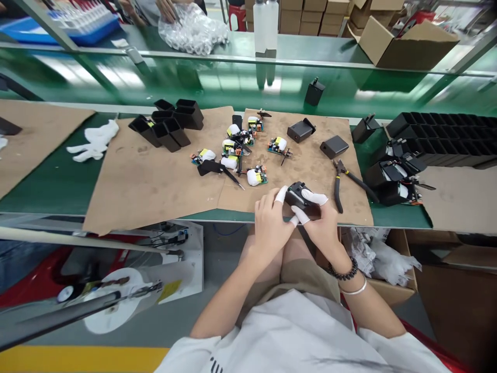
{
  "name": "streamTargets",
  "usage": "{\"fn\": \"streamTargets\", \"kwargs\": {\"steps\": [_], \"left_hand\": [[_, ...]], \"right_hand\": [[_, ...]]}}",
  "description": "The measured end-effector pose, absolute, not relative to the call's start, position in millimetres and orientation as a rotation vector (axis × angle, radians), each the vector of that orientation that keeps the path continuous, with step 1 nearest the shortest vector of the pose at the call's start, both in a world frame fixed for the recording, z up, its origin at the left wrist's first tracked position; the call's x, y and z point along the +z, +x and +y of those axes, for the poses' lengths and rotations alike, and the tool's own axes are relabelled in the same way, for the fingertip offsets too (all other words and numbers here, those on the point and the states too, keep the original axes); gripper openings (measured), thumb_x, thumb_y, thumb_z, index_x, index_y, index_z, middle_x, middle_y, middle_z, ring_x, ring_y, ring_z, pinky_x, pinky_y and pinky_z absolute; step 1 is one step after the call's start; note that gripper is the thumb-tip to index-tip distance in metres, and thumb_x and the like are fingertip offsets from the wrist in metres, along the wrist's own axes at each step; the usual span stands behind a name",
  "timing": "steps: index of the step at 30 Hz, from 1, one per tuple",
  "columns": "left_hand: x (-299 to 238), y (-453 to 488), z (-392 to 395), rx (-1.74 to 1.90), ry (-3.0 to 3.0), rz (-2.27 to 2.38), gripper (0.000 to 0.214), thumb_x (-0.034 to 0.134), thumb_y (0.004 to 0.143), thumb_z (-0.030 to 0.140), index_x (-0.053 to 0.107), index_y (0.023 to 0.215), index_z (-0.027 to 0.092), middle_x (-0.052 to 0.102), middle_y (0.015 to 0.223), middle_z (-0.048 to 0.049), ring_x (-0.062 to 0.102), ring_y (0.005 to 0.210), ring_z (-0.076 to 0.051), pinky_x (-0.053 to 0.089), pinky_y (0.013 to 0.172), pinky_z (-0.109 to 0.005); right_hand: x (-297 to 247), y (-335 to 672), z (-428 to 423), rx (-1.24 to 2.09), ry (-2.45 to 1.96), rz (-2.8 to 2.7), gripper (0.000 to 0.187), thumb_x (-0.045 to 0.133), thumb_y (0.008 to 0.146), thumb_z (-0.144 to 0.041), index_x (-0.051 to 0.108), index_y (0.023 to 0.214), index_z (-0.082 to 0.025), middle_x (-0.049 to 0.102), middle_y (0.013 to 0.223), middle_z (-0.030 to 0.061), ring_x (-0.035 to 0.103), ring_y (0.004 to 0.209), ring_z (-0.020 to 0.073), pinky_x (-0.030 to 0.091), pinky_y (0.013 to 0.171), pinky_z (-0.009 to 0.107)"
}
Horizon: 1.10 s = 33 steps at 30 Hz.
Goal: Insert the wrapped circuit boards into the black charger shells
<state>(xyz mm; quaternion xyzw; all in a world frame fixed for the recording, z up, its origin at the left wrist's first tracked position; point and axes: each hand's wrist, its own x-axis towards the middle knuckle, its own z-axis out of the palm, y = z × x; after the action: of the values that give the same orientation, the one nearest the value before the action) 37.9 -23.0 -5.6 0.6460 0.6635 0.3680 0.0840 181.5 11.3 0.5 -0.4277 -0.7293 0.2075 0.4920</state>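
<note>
Between both hands, at the front edge of the bench, is a black power adapter (298, 192). My left hand (273, 217) grips its left side, with white finger cots on the thumb and a finger. My right hand (320, 220) closes on its right side, thumb and finger also in white cots. Just beyond lie several small circuit boards (257, 176) with white and yellow parts. Two black adapter cases (334, 147) rest on the cardboard farther right, near cutting pliers (345, 181) with black and yellow handles. A black-handled tool with a thin tip (212, 167) lies left of the boards.
Several empty black cases (171, 127) stand at the left, beside a white glove (95, 140). Rows of black cases (442, 137) and part-filled ones (392, 181) occupy the right. Across the bench are clear bottles (266, 26), an open carton (404, 49) and another person's hand (167, 9) on plastic bags.
</note>
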Motion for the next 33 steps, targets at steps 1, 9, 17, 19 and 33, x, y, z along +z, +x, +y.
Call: {"fn": "streamTargets", "kwargs": {"steps": [1,9,17,19,33], "left_hand": [[-8.0,31.4,-29.4,1.144,1.956,1.990,0.054,0.076,0.084,0.021,0.061,0.136,0.019,0.071,0.132,-0.0152,0.068,0.116,-0.031,0.049,0.096,-0.043],[-25.3,-10.0,-65.0,1.440,1.960,2.041,0.025,0.064,0.098,0.024,0.067,0.123,0.024,0.074,0.115,-0.0084,0.069,0.106,-0.023,0.053,0.095,-0.040],[-18.0,2.9,-56.9,1.331,1.886,2.164,0.019,0.065,0.097,0.027,0.072,0.116,0.025,0.075,0.115,-0.0077,0.068,0.104,-0.025,0.046,0.092,-0.040],[-15.9,7.5,-55.3,1.308,1.862,2.120,0.028,0.070,0.094,0.029,0.069,0.122,0.024,0.075,0.119,-0.0089,0.069,0.109,-0.027,0.046,0.096,-0.042],[-12.1,46.5,-24.2,1.303,1.681,1.849,0.072,0.081,0.077,0.024,0.056,0.144,0.016,0.075,0.129,-0.0142,0.071,0.119,-0.032,0.056,0.105,-0.044]], "right_hand": [[0.3,183.2,11.2,0.453,-1.003,-1.780,0.027,0.077,0.086,-0.026,0.073,0.112,-0.024,0.083,0.105,0.0072,0.081,0.092,0.0245,0.069,0.080,0.038],[16.0,194.8,13.8,0.146,-0.818,-1.943,0.039,0.076,0.086,-0.014,0.073,0.122,-0.029,0.083,0.106,0.0076,0.081,0.089,0.0253,0.069,0.073,0.038],[-1.8,192.9,20.3,0.171,-0.993,-2.011,0.018,0.069,0.095,-0.028,0.075,0.112,-0.027,0.081,0.104,0.0092,0.077,0.089,0.0261,0.066,0.074,0.042],[-7.3,191.7,22.0,0.194,-1.007,-2.028,0.019,0.069,0.095,-0.028,0.075,0.113,-0.025,0.081,0.107,0.0104,0.077,0.093,0.0266,0.065,0.078,0.043],[3.8,192.9,-1.5,0.529,-0.992,-1.757,0.037,0.073,0.094,-0.028,0.074,0.132,-0.025,0.077,0.133,0.0077,0.075,0.123,0.0263,0.063,0.107,0.042]]}}
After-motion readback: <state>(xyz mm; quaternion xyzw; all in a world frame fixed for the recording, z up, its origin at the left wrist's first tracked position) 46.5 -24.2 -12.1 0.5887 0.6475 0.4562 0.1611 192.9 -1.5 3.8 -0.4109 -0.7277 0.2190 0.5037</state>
